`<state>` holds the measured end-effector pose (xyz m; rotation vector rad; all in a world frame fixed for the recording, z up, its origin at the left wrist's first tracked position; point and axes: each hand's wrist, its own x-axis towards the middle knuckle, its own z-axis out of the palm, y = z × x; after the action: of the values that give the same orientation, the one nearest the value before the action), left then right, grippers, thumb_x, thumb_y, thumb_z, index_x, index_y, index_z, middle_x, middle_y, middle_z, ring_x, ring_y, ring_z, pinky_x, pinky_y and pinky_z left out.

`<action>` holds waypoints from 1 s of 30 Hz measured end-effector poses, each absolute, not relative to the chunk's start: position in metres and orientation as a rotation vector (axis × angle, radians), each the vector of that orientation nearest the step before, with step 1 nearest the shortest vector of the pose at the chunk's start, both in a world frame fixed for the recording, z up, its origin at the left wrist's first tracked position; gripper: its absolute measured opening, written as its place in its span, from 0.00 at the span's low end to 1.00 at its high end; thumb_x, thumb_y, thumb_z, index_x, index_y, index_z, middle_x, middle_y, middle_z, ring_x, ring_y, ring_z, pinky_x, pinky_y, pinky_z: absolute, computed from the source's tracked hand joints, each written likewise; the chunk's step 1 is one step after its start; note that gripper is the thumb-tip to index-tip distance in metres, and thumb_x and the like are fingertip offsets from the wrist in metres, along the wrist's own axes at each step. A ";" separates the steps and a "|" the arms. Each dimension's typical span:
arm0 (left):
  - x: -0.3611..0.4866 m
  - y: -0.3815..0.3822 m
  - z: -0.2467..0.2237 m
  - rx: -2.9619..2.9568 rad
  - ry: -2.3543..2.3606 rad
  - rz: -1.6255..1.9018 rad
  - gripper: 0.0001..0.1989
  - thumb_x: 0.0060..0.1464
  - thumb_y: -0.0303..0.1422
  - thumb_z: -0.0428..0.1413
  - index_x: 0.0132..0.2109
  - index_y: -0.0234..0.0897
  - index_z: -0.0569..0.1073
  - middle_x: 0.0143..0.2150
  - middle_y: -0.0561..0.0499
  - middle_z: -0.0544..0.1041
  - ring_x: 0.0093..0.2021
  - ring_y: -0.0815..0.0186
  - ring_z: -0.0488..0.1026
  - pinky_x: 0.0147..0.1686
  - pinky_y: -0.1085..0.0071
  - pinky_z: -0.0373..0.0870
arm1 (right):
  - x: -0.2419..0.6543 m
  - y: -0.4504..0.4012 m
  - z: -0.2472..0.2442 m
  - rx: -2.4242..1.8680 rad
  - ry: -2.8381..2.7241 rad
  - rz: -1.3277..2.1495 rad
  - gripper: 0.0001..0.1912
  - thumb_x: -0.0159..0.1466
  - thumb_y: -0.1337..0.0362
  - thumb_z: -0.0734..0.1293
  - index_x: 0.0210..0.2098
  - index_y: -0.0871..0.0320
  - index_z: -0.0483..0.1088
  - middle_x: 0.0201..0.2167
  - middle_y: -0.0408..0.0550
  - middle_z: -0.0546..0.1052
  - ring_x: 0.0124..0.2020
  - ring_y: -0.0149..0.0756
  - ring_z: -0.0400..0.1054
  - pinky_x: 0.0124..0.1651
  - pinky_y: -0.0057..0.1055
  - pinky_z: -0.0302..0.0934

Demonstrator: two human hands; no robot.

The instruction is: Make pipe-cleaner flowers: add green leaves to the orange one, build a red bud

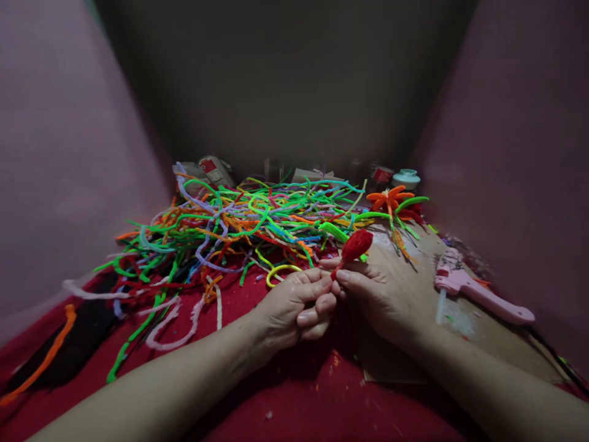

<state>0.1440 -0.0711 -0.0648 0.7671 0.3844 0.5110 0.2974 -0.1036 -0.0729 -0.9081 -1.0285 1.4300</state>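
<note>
A red fuzzy pipe-cleaner piece (pixel 356 245), shaped like a bud or petal, points up and to the right between my two hands. My left hand (pixel 299 304) pinches the narrow lower end with thumb and forefinger, its other fingers curled. On the other side, my right hand (pixel 375 291) grips the same narrow end, the thumb lying against it. The hands meet there, and the fingertips partly hide the lower end. Behind them lies a large tangle of colourful pipe cleaners (pixel 248 215). A yellow ring (pixel 276 274) rests just beyond my left hand.
A pink hot glue gun (pixel 483 294) with a glue stick lies on a brown board (pixel 405 362) at the right. Orange pipe-cleaner flower (pixel 390 197) and a pale teal jar (pixel 405 178) stand behind. Red cloth (pixel 294 405) covers the surface; a black item (pixel 69 350) lies left.
</note>
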 end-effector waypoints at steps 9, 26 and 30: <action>0.144 -0.071 -0.067 0.788 0.372 0.473 0.06 0.56 0.33 0.53 0.35 0.34 0.70 0.16 0.61 0.61 0.09 0.81 0.43 0.09 0.83 0.50 | 0.295 -0.109 -0.065 -0.843 -1.047 1.454 0.11 0.58 0.63 0.67 0.20 0.58 0.71 0.22 0.43 0.72 0.26 0.30 0.64 0.33 0.30 0.59; 0.147 -0.081 -0.068 1.180 0.604 0.668 0.09 0.53 0.36 0.56 0.38 0.33 0.71 0.19 0.56 0.68 0.15 0.78 0.63 0.16 0.82 0.56 | 0.287 -0.117 -0.073 -0.708 -1.012 1.520 0.13 0.60 0.59 0.66 0.44 0.54 0.72 0.25 0.43 0.74 0.20 0.30 0.67 0.26 0.29 0.62; 0.147 -0.083 -0.068 1.137 0.565 0.659 0.08 0.50 0.34 0.58 0.34 0.33 0.72 0.17 0.57 0.68 0.12 0.77 0.61 0.13 0.81 0.54 | 0.287 -0.122 -0.075 -0.729 -1.035 1.417 0.13 0.59 0.59 0.67 0.43 0.53 0.73 0.32 0.46 0.75 0.26 0.33 0.70 0.29 0.31 0.65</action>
<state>0.1469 -0.0830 -0.0684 1.1368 0.5651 0.6594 0.2867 -0.1217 -0.0751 -0.7289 -1.0350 1.4167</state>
